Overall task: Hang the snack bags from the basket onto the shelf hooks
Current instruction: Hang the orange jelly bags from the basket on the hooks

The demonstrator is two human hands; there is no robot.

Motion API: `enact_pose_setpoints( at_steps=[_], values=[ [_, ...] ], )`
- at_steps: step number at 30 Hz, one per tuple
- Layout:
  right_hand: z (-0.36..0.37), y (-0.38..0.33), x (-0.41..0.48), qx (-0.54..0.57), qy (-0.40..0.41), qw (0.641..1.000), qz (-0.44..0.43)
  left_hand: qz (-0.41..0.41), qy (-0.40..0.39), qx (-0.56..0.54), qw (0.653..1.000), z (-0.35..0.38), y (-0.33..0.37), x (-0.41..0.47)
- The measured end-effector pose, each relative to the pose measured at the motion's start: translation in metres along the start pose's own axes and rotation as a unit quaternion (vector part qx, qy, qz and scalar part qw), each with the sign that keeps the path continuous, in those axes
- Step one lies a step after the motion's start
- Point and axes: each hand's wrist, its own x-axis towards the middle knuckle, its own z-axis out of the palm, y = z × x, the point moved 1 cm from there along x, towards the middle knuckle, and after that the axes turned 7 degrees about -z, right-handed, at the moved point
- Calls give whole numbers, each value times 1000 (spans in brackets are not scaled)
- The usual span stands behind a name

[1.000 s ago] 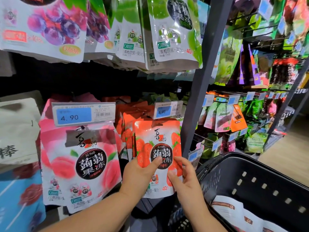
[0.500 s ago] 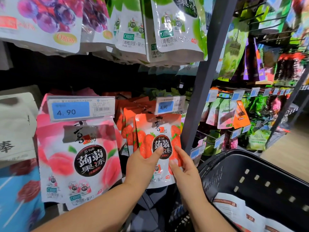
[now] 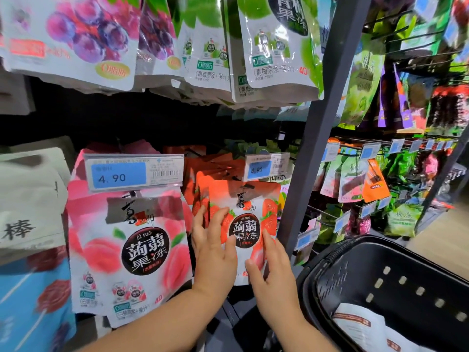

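A red strawberry snack bag (image 3: 250,212) hangs at the front of a row of like bags, just under a 4.90 price tag (image 3: 265,167). My left hand (image 3: 215,252) holds its lower left side, thumb on the front and fingers spread along the edge. My right hand (image 3: 270,270) holds its lower right corner. The hook itself is hidden behind the tag. The black basket (image 3: 330,252) sits at the lower right with white snack bags (image 3: 360,323) lying inside it.
A pink peach bag (image 3: 127,250) hangs to the left under its own price tag. Grape and green plum bags (image 3: 276,47) hang on the row above. A grey shelf upright (image 3: 314,138) stands right of the strawberry row, with further hooks of bags beyond it.
Both hands have lifted the strawberry bag up and back against the row, so its top now sits right under the price tag. My left fingers have spread out.
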Motion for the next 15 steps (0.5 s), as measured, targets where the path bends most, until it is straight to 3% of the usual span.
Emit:
enact_pose_setpoints(
  at_steps=[8, 15],
  values=[
    [10, -1, 19, 20, -26, 999, -7, -33, -63, -7, 997, -3, -4, 14],
    [15, 5, 48, 35, -71, 996, 28, -85, -70, 8, 994, 5, -9, 32]
  ],
)
